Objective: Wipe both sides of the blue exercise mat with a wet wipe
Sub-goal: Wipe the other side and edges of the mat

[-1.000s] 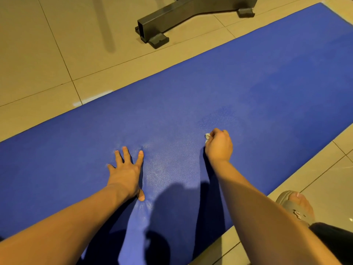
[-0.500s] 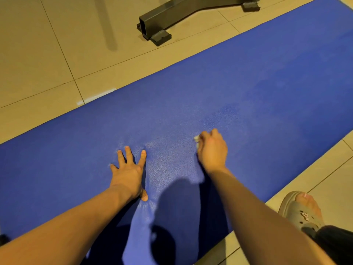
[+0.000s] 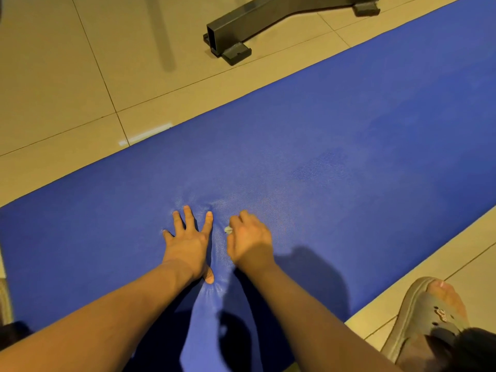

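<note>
The left hand [image 3: 188,244] is pressing flat, fingers spread, on the blue mat [image 3: 349,157] lying across the tiled floor [image 3: 67,76]. Just beside it, the right hand [image 3: 249,240] is curling around a small white wipe [image 3: 228,230], holding it against the mat.

Left hand [image 3: 188,245]: palm down, fingers straight and spread, thumb toward the near side.
Right hand [image 3: 251,241]: just right of it, fingers curled, pinching a small wet wipe [image 3: 228,230].
Left forearm [image 3: 112,315]: bare, stretched far-right.
Right forearm [image 3: 303,310]: bare, stretched far-left.
</note>
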